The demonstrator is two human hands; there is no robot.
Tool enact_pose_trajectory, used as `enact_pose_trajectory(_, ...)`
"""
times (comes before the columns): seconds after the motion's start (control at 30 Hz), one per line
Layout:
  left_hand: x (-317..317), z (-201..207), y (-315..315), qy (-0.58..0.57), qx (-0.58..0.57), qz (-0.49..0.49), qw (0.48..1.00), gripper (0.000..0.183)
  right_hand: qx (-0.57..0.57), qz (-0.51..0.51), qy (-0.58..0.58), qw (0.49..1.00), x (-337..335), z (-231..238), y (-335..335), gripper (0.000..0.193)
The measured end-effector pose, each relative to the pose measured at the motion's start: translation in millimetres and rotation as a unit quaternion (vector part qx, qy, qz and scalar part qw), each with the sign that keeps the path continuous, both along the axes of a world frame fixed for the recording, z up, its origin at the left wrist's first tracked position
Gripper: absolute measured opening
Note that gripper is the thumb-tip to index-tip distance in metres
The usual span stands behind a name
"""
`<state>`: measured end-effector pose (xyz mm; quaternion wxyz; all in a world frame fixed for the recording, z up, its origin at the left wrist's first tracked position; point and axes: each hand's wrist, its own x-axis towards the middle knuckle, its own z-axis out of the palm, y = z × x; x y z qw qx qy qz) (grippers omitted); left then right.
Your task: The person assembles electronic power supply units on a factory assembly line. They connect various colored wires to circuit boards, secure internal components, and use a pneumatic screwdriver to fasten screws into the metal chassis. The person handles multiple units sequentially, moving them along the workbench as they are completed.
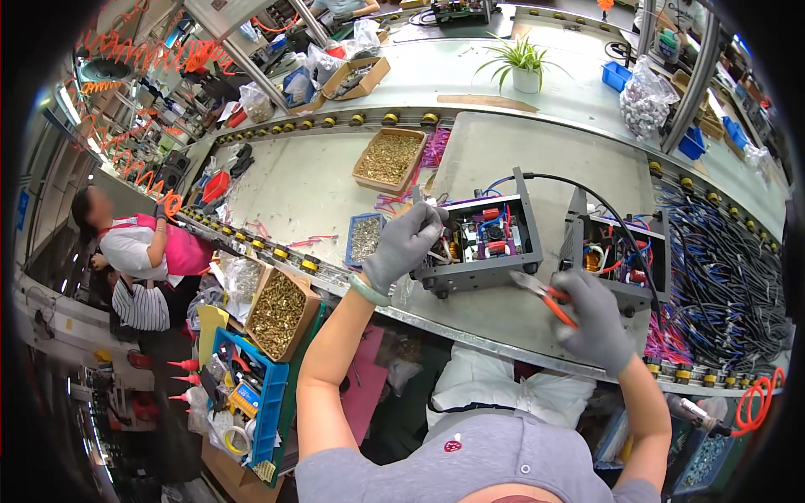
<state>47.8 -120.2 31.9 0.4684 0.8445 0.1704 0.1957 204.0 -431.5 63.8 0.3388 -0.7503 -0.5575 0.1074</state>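
My left hand point(407, 243), in a grey glove, is at the left end of an open black metal chassis point(478, 275). Its fingertips are pinched together there; what lies between them is too small to make out. Inside the chassis a circuit board point(489, 233) carries red and blue wires. My right hand point(597, 320), also gloved, grips orange-handled cutting pliers point(555, 303). The pliers' jaws point left, near the front right corner of the chassis. A second open chassis point(625, 251) stands to the right, behind my right hand. A black cable point(599, 197) arches over from the first chassis.
A cardboard box of brass fittings point(391, 157) and a blue tray of small metal parts point(365, 239) stand left of the chassis. Bundled black cables point(721, 277) lie at right. A second brass-parts box point(279, 314) and a blue crate point(267, 402) are lower left. A potted plant point(527, 77) stands beyond.
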Motion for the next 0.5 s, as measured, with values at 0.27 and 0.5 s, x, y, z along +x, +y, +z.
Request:
enact_pose_trajectory(0.27,3,8,5,0.015,-0.095,-0.04,0.995,0.008,-0.002,0.076,-0.298,0.952,16,5,132,0.039)
enact_pose_trajectory(0.5,7,0,10,0.004,-0.05,-0.018,0.999,0.01,-0.156,0.058,-0.281,0.945,-2,-2,143,0.037)
